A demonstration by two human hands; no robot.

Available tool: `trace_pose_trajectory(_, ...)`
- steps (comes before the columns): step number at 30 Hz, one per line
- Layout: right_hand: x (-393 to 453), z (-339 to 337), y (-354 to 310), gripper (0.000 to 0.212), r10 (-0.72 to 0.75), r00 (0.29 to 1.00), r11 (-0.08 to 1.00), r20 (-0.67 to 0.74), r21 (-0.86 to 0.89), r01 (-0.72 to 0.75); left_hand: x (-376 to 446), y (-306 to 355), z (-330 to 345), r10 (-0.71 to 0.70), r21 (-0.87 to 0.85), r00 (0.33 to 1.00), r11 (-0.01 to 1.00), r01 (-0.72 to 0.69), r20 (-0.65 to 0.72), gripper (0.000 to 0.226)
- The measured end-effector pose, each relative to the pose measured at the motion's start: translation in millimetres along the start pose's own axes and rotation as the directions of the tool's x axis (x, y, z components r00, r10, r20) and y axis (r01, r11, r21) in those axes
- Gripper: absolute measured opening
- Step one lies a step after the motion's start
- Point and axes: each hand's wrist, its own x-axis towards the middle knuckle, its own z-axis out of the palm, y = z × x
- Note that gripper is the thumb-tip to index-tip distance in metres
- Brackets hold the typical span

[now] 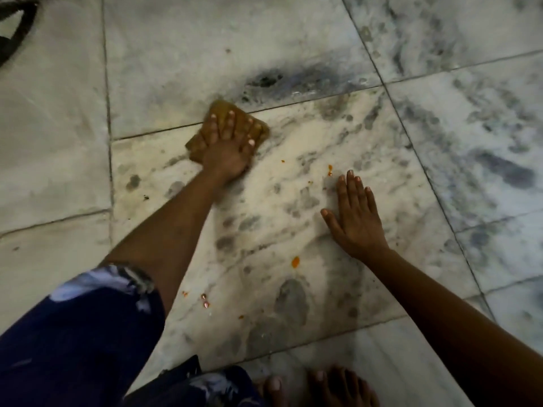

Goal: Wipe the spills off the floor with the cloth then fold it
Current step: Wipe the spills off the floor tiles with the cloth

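Observation:
A folded mustard-brown cloth (224, 108) lies on the marble floor (293, 127) near a tile joint. My left hand (227, 148) presses flat on it with fingers spread, covering most of it. My right hand (355, 218) rests palm-down on the bare tile to the right, holding nothing. Orange spill drops dot the same tile: one streak (330, 170) just beyond my right fingertips, a larger blob (295, 262) near my right wrist, and a few small drops (204, 299) beside my left forearm.
My bare toes (323, 386) show at the bottom edge. A dark blue patterned garment (73, 333) fills the lower left. A dark strap-like object (14, 33) sits in the top left corner. A black mark (264, 80) stains the tile beyond the cloth.

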Motion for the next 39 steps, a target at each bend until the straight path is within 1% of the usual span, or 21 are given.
trace_pose_trajectory(3, -0.9, -2.2, 13.1, 0.085, 0.098, 0.995, 0.995, 0.014, -0.001, -0.098, -49.9, 26.8, 24.9, 0.249, 0.013, 0.969, 0.969, -0.248, -0.004, 0.057)
trace_pose_trajectory(4, -1.7, -1.9, 16.6, 0.086, 0.129, 0.991, 0.992, 0.020, 0.008, -0.129, -69.0, 23.1, 27.8, 0.311, 0.031, 0.950, 0.950, -0.311, 0.002, 0.059)
trace_pose_trajectory(5, -2.7, -1.3, 19.9, 0.087, 0.157, 0.987, 0.987, 0.027, 0.018, -0.158, -80.9, 11.9, 31.9, 0.338, 0.059, 0.941, 0.939, -0.338, 0.010, 0.061)
trace_pose_trajectory(6, -3.6, -1.1, 22.3, 0.087, 0.175, 0.984, 0.984, 0.036, 0.023, -0.176, -86.6, -2.6, 32.3, 0.327, 0.088, 0.945, 0.941, -0.326, 0.005, 0.062)
trace_pose_trajectory(7, -4.9, -0.1, 25.1, 0.087, 0.188, 0.981, 0.982, 0.043, 0.027, -0.189, -82.1, -18.4, 29.3, 0.280, 0.106, 0.960, 0.955, -0.279, 0.004, 0.064)
trace_pose_trajectory(8, -5.7, -0.4, 26.5, 0.087, 0.198, 0.979, 0.979, 0.045, 0.035, -0.200, -69.6, -34.0, 23.4, 0.210, 0.124, 0.978, 0.970, -0.207, -0.009, 0.065)
trace_pose_trajectory(10, -8.0, -1.6, 29.2, 0.084, 0.214, 0.975, 0.975, 0.063, 0.052, -0.217, -34.2, -52.6, 10.9, 0.041, 0.147, 0.999, 0.989, -0.035, -0.036, 0.056)
trace_pose_trajectory(12, -9.8, -2.6, 31.1, 0.082, 0.202, 0.976, 0.977, 0.083, 0.052, -0.207, 0.1, -45.3, -3.8, -0.076, 0.104, 0.997, 0.991, 0.079, -0.026, 0.054)
trace_pose_trajectory(13, -10.5, -3.2, 32.1, 0.083, 0.185, 0.979, 0.981, 0.082, 0.045, -0.189, 11.6, -31.9, -6.2, -0.097, 0.071, 0.995, 0.993, 0.098, -0.014, 0.054)
trace_pose_trajectory(15, -12.6, -3.6, 35.1, 0.087, 0.154, 0.985, 0.987, 0.081, 0.034, -0.157, 18.3, 6.5, -0.7, -0.067, 0.012, 0.998, 0.998, 0.067, -0.010, 0.055)
trace_pose_trajectory(17, -13.0, -3.9, 39.6, 0.090, 0.152, 0.984, 0.988, 0.092, 0.024, -0.155, 3.5, 44.8, 13.1, 0.042, 0.015, 0.999, 0.999, -0.041, -0.007, 0.056)
trace_pose_trajectory(19, -11.0, -4.8, 44.2, 0.092, 0.150, 0.983, 0.988, 0.106, 0.001, -0.151, -26.8, 66.9, 31.3, 0.173, 0.043, 0.985, 0.984, -0.173, 0.002, 0.055)
trace_pose_trajectory(22, -7.8, -6.1, 50.5, 0.093, 0.137, 0.984, 0.991, 0.112, -0.011, -0.137, -80.4, 63.2, 46.5, 0.387, 0.088, 0.922, 0.919, -0.385, -0.004, 0.056)
trace_pose_trajectory(24, -7.3, -5.3, 52.9, 0.093, 0.133, 0.984, 0.991, 0.119, 0.017, -0.136, -100.3, 39.6, 50.0, 0.456, 0.136, 0.890, 0.880, -0.454, 0.020, 0.056)
trace_pose_trajectory(26, -6.8, -3.7, 52.4, 0.093, 0.129, 0.984, 0.990, 0.119, 0.044, -0.135, -95.0, 14.8, 44.0, 0.407, 0.156, 0.912, 0.899, -0.409, 0.043, 0.057)
trace_pose_trajectory(28, -7.4, -1.8, 50.9, 0.093, 0.129, 0.985, 0.989, 0.117, 0.053, -0.136, -75.4, 9.3, 29.6, 0.295, 0.146, 0.955, 0.944, -0.296, 0.030, 0.060)
trace_pose_trajectory(30, -7.4, -1.3, 52.3, 0.093, 0.127, 0.984, 0.989, 0.124, 0.054, -0.134, -51.7, 28.7, 12.7, 0.184, 0.130, 0.983, 0.974, -0.183, 0.001, 0.055)
trace_pose_trajectory(31, -6.7, -1.3, 52.5, 0.094, 0.125, 0.984, 0.990, 0.130, 0.054, -0.133, -39.0, 43.0, 5.6, 0.162, 0.128, 0.987, 0.978, -0.162, 0.012, 0.051)
trace_pose_trajectory(33, -6.2, -2.3, 53.3, 0.094, 0.121, 0.984, 0.990, 0.131, 0.054, -0.129, -18.3, 74.7, -2.6, 0.185, 0.129, 0.981, 0.973, -0.191, 0.062, 0.051)
trace_pose_trajectory(37, -7.5, -1.8, 53.2, 0.093, 0.112, 0.987, 0.992, 0.115, 0.052, -0.118, -14.8, 117.1, 22.1, 0.262, 0.078, 0.958, 0.959, -0.272, 0.121, 0.052)
trace_pose_trajectory(39, -7.5, -1.1, 54.1, 0.093, 0.105, 0.988, 0.992, 0.111, 0.055, -0.112, -39.5, 121.5, 37.8, 0.371, 0.072, 0.921, 0.922, -0.381, 0.119, 0.053)
